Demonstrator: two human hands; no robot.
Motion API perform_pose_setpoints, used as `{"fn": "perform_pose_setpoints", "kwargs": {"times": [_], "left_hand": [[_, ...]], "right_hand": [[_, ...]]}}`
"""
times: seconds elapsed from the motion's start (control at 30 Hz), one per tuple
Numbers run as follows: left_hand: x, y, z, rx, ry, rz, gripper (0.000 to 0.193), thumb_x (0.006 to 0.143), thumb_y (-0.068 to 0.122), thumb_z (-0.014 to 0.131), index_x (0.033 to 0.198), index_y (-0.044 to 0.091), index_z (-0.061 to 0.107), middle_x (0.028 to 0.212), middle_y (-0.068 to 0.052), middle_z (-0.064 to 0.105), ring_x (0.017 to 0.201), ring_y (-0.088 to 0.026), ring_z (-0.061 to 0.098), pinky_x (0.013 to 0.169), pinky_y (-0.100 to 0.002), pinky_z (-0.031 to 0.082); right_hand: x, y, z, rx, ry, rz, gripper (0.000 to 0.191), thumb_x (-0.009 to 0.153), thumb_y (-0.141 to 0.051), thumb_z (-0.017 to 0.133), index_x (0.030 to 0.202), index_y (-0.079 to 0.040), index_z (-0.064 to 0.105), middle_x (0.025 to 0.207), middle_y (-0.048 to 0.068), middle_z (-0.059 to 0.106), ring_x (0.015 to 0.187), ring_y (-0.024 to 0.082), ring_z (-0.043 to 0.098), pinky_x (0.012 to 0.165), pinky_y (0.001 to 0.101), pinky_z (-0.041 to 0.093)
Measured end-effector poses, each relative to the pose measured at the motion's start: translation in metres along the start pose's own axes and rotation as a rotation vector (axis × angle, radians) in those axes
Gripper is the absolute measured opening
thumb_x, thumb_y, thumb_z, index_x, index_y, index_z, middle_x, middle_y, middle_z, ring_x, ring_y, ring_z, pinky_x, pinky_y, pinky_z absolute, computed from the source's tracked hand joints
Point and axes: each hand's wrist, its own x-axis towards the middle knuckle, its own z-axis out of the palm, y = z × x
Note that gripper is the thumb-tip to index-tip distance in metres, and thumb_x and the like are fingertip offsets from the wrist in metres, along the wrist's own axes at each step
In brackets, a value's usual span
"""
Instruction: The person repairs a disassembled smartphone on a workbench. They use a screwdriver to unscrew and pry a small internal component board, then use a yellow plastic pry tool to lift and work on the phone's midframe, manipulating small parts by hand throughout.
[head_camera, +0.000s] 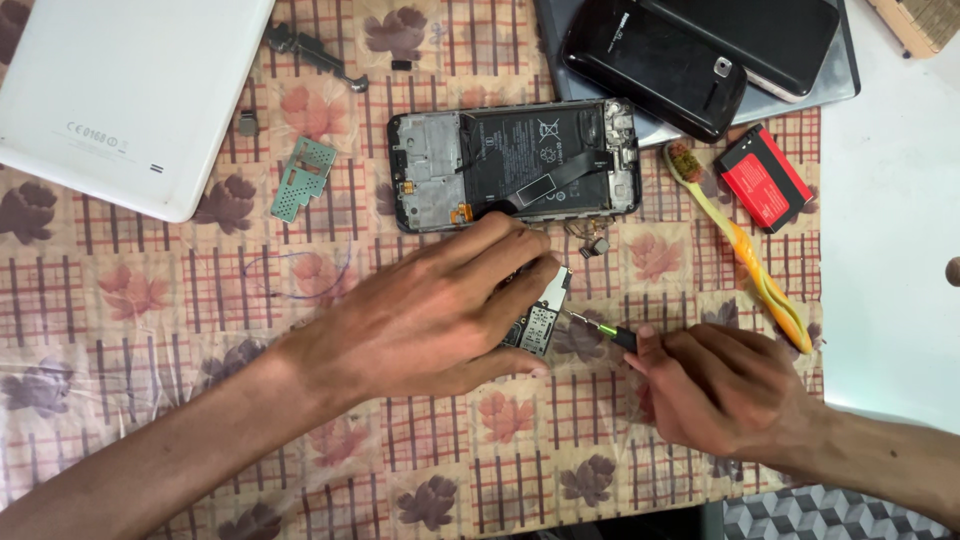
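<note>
My left hand (435, 315) lies palm down on the patterned tablecloth, its fingers pressing a small circuit board (540, 318) flat. My right hand (725, 385) grips a thin screwdriver (598, 328) with a green and black shaft; its tip touches the board's right edge. Just beyond my left fingers lies an opened phone (515, 165) with its back off, battery and flex cable showing.
A white tablet (120, 90) lies face down at the top left. A small green metal shield (303, 180) sits left of the phone. Two black phones (690, 55) rest at the top right on a grey slab. A yellow toothbrush (745, 245) and a red battery (765, 178) lie at the right.
</note>
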Motion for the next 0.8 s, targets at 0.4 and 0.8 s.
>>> {"fn": "perform_pose_setpoints", "kwargs": {"times": [0.4,0.8], "left_hand": [[0.001,0.003,-0.004,0.065,-0.016,0.006,0.078,0.093,0.061,0.052,0.124,-0.009,0.064,0.125,-0.026,0.059,0.118,-0.035,0.054,0.094,-0.046,0.056],[0.002,0.004,-0.004,0.034,-0.033,-0.015,0.08,0.092,0.063,0.053,0.124,-0.01,0.063,0.125,-0.026,0.059,0.117,-0.035,0.054,0.094,-0.047,0.055]], "right_hand": [[0.002,-0.005,-0.002,0.358,-0.093,0.351,0.006,0.083,-0.001,0.069,0.083,0.0,0.063,0.061,0.007,0.067,0.045,0.013,0.062,0.035,0.0291,0.05],[0.0,-0.004,0.006,-0.098,0.007,-0.041,0.006,0.093,0.001,0.061,0.097,0.005,0.063,0.069,0.015,0.069,0.052,0.02,0.064,0.043,0.033,0.055]]}}
